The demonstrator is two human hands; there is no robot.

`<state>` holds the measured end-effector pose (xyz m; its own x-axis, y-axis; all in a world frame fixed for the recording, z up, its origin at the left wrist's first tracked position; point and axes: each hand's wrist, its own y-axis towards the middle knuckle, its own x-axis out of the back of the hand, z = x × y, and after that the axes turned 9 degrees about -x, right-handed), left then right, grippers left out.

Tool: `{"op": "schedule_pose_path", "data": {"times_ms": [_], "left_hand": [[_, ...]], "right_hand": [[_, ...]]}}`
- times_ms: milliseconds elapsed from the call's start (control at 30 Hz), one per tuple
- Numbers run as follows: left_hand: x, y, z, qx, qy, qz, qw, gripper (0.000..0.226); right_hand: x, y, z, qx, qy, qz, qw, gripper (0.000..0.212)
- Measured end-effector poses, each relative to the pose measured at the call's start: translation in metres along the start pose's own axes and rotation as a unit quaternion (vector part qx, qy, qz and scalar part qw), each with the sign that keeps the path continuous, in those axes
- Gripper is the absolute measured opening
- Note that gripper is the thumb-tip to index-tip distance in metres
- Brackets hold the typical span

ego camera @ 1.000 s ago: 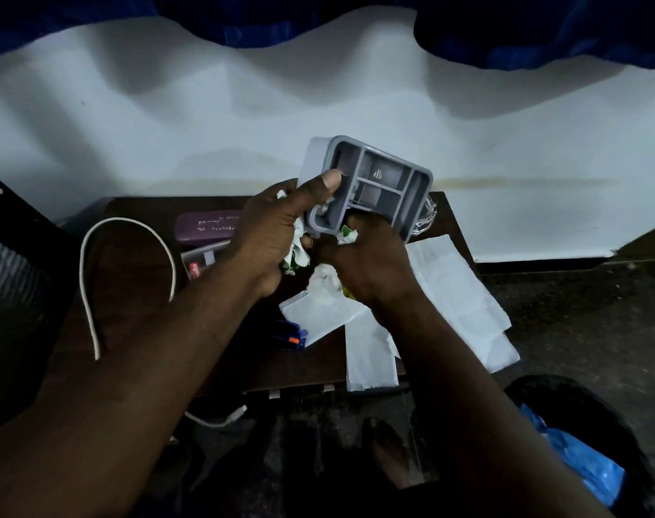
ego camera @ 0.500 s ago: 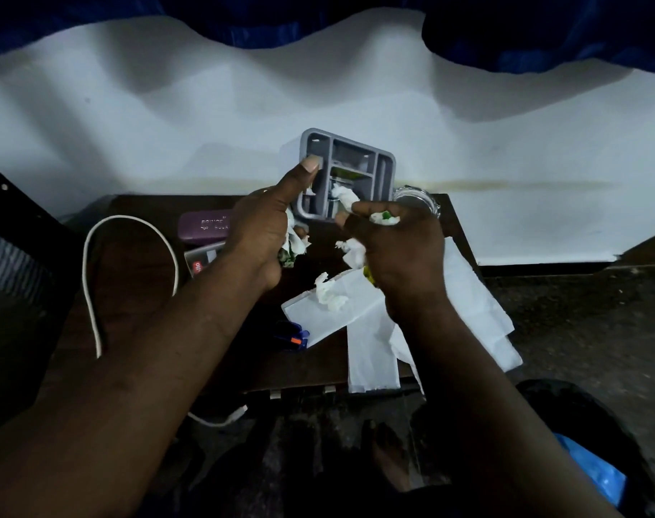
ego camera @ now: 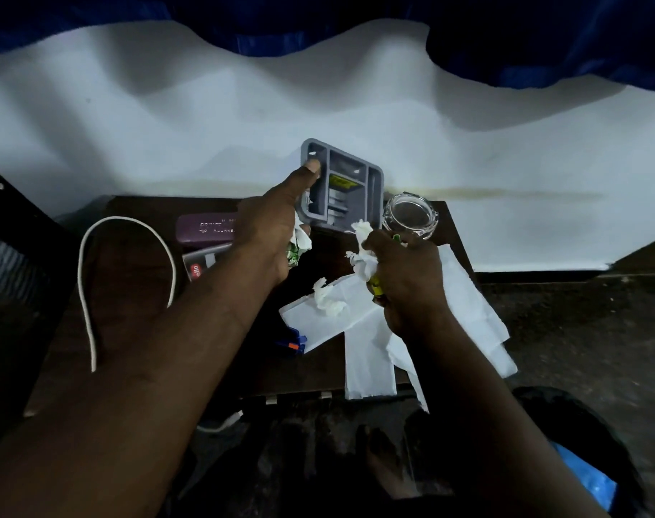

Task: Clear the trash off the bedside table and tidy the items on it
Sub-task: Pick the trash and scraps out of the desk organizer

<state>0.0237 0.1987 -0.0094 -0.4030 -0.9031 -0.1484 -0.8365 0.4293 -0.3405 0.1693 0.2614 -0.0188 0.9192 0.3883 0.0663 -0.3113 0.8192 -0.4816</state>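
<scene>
Far left of the left hand: thin white cable (ego camera: 127,218) looped on the dark wooden bedside table (ego camera: 131,300).
Just left of that hand: maroon hard case (ego camera: 206,228); grey box with red label (ego camera: 202,261) nearer the wrist.
Left hand (ego camera: 269,233) grips the grey plastic compartment tray (ego camera: 348,188), thumb on its rim. The tray is tipped up, open side facing the camera. Crumpled white-and-green wrapper scraps (ego camera: 297,244) are tucked in the same palm. Something yellow shows in the middle compartment; cannot tell what.
Between the hands: small crumpled white tissue wad (ego camera: 327,297) lying on flat white paper sheets (ego camera: 363,353). A blue-and-orange object (ego camera: 292,340) peeks out beside them.
Right hand (ego camera: 408,278) is closed round a bunch of white tissue and green wrapper (ego camera: 363,252).
Clear glass jar (ego camera: 408,214) sits just beyond its knuckles.
Dark round container with blue plastic inside (ego camera: 580,413), likely the bin, is low, right of the right forearm.

Judgement: the step is emptying trash from the tray. Hold the tilt steady, pinch leftovers with spare fingertips without loosening the bunch, avoid nudging the jar, then drop both handfuls in the bin.
</scene>
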Motion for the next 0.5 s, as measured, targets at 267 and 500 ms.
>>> {"op": "schedule_pose_path", "data": {"times_ms": [267,500], "left_hand": [[-0.017,0.012,0.008,-0.006,0.035,-0.02,0.999,0.109],[-0.021,0.016,0.007,-0.011,0.064,0.0,0.998,0.09]], "right_hand": [[0.005,0.007,-0.009,0.133,-0.119,-0.017,0.984,0.016],[0.003,0.023,-0.028,0.275,-0.368,-0.023,0.888,0.023]]}}
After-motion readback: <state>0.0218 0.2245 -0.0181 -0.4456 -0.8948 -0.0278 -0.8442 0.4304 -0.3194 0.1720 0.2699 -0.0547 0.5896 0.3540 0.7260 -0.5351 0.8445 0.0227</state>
